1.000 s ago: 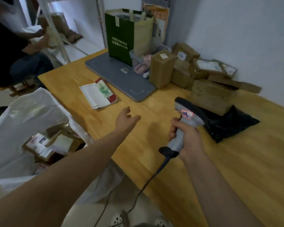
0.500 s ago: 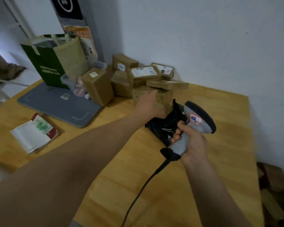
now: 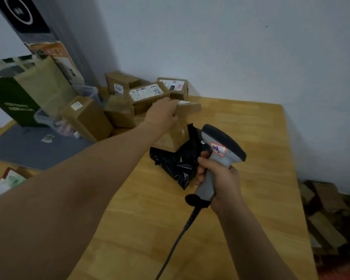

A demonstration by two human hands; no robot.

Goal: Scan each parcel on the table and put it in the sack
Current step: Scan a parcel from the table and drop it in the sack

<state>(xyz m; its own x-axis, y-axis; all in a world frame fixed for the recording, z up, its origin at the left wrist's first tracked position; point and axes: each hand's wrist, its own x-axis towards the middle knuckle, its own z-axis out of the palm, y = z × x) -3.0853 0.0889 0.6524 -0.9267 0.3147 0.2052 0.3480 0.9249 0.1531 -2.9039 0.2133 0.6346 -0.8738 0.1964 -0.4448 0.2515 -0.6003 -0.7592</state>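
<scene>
Our left hand (image 3: 162,116) grips a flat brown cardboard parcel (image 3: 188,107); our right hand (image 3: 221,178) clasps a grey pistol-shaped plastic scanner (image 3: 220,156).

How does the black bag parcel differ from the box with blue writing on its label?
The black bag is soft, crinkled plastic; the labelled box is stiff brown cardboard. The black bag shows no label; the labelled box carries a white one on top. The black bag lies nearest the person; the labelled box sits further back. Both are parcels on the table.
</scene>
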